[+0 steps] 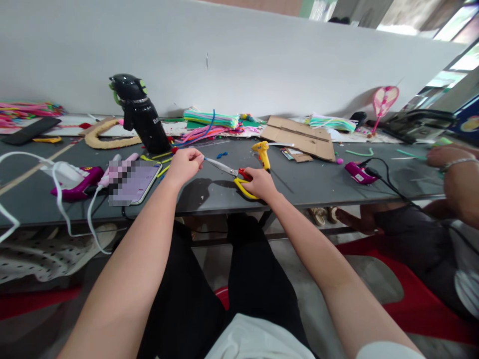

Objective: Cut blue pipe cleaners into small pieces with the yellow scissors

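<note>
My right hand (pixel 258 183) is closed around the red and yellow handles of a pair of scissors (pixel 226 168), its blades pointing left. The fingers of my left hand (pixel 187 163) are pinched together at the blade tips. A bit of blue pipe cleaner (pixel 205 159) shows between those fingers and the tips; most of it is hidden. Small blue clippings (pixel 222 154) lie on the table behind the blades. Just beyond my right hand is a yellow glue gun (pixel 262 153).
A black bottle (pixel 145 119) and a phone (pixel 144 184) are on the left, near a purple power socket (pixel 77 184) with white cables. Cardboard (pixel 299 137) and pipe cleaner bundles (pixel 211 119) lie along the wall. Another person's arm (pixel 458 174) rests at the right.
</note>
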`<state>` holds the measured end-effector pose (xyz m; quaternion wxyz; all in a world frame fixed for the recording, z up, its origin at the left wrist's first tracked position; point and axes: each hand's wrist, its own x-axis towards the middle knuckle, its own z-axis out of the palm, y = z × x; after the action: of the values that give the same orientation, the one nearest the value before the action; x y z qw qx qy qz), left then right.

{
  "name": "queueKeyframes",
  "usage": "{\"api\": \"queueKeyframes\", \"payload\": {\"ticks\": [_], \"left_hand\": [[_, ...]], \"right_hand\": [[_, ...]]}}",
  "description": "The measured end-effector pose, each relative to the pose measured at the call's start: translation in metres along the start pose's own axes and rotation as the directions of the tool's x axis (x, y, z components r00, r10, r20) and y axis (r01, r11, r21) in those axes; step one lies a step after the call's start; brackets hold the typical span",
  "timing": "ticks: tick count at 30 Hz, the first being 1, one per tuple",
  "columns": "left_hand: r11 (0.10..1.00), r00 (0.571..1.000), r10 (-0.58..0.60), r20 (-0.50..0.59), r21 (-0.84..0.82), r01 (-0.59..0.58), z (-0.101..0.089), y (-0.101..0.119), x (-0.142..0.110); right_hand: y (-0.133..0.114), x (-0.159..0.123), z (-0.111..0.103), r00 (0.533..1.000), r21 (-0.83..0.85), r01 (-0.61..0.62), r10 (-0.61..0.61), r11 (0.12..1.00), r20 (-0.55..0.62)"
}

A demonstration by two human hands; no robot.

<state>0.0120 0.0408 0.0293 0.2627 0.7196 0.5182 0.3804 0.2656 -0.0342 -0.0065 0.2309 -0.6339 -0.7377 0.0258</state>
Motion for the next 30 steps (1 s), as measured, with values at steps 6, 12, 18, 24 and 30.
{"api": "queueKeyframes", "payload": {"ticks": [6,12,18,24,30], "left_hand": [[0.999,1.0,-0.028,0.005,-0.045,0.028,0.0005,0.0041,-0.0008],[0.998,0.999,-0.037,-0.005,-0.057,0.037,0.0006,0.0049,-0.0017],[0.994,0.999,-0.037,-0.008,-0.102,0.036,0.0016,-0.0016,0.0019],[0.984,0.998,-0.058,-0.009,-0.168,0.055,0.0021,-0.0006,0.0014],[0.986,0.999,-0.054,0.003,-0.159,0.054,0.0018,0.0006,0.0012]], "right_hand": [[0.0017,0.0003,0.0023,1.0,0.002,0.005,-0.005,1.0,-0.007],[0.0021,-0.0001,0.0022,1.0,-0.01,0.012,-0.012,1.0,-0.006],[0.0012,0.0002,0.0015,0.998,-0.017,-0.005,0.004,1.0,-0.055],[-0.0012,0.0001,-0.0009,0.999,-0.018,-0.001,0.0,1.0,-0.052],[-0.0021,0.0,-0.0012,1.0,-0.038,-0.007,0.006,0.999,-0.012]]}}
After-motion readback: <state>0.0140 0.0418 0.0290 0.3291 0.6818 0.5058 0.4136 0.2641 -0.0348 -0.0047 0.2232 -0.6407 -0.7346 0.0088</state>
